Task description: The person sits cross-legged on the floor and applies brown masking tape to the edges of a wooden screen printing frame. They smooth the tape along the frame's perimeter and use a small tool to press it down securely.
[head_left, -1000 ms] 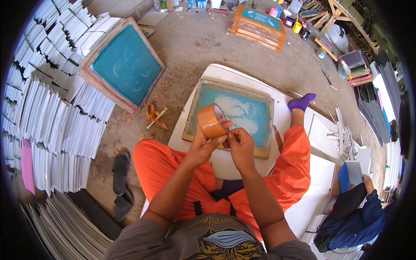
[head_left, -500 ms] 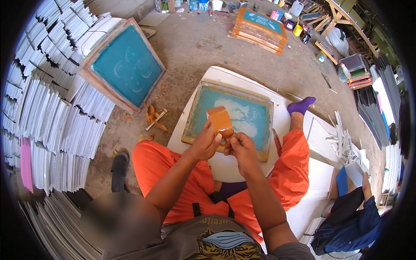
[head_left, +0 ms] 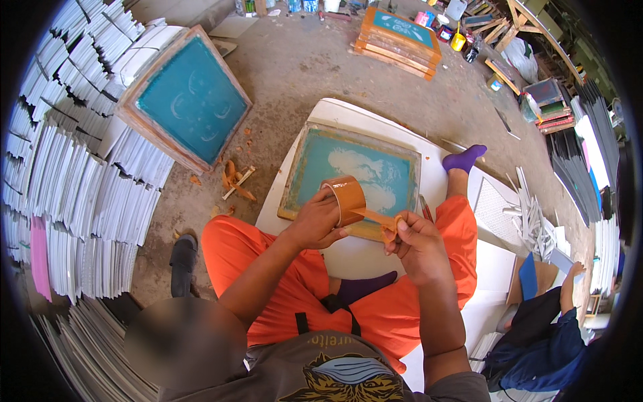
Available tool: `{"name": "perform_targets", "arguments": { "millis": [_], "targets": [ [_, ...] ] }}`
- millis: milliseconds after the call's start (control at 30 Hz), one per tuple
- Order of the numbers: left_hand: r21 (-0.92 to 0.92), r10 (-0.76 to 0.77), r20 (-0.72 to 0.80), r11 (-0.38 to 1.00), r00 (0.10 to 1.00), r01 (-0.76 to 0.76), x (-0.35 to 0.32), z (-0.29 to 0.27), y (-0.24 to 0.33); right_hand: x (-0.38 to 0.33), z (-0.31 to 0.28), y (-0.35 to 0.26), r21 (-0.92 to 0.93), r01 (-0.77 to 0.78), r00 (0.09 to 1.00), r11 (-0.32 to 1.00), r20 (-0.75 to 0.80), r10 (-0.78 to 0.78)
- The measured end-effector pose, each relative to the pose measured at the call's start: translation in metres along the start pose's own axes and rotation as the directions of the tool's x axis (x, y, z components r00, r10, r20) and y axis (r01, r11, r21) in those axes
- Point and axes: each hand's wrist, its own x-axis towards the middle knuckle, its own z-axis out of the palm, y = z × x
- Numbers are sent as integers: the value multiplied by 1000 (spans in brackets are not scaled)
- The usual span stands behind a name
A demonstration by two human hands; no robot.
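My left hand (head_left: 317, 221) grips a roll of brown packing tape (head_left: 349, 199), its fingers inside the ring. A narrow strip of tape (head_left: 376, 216) runs from the roll to my right hand (head_left: 422, 248). There my thumb and fingers pinch its crumpled end (head_left: 390, 231). Both hands hover over the near edge of a silk screen frame (head_left: 301, 161) with teal mesh and pale, blotchy shapes. That screen lies flat on a white board (head_left: 271, 208) between my legs.
Another teal screen (head_left: 194, 100) leans against stacked white sheets (head_left: 87, 201) at left. Peeled tape scraps (head_left: 234, 179) litter the floor. Stacked screens (head_left: 395, 43) lie at the back. A knife-like tool (head_left: 507, 124) lies farther right. Another person (head_left: 546, 335) handles sheets at lower right.
My right hand has moved right and slightly down, away from the roll, drawing out a strip of tape. The roll has turned and shifted slightly in my left hand.
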Motion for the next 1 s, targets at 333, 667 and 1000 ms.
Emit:
{"name": "perform_targets", "arguments": {
  "millis": [333, 667, 1000],
  "targets": [
    [68, 296, 127, 950, 947, -306, 4, -17, 8, -21, -35, -31, 165, -1, 997, 986, 74, -11],
    [-539, -321, 235, 742, 918, 398, -6, 2, 43, -11, -5, -7, -301, 224, 969, 927, -34, -245],
    [-579, -111, 116, 800, 987, 158, -23, -8, 40, 14, -45, -30, 23, 202, 935, 979, -301, -186]
  ]
}}
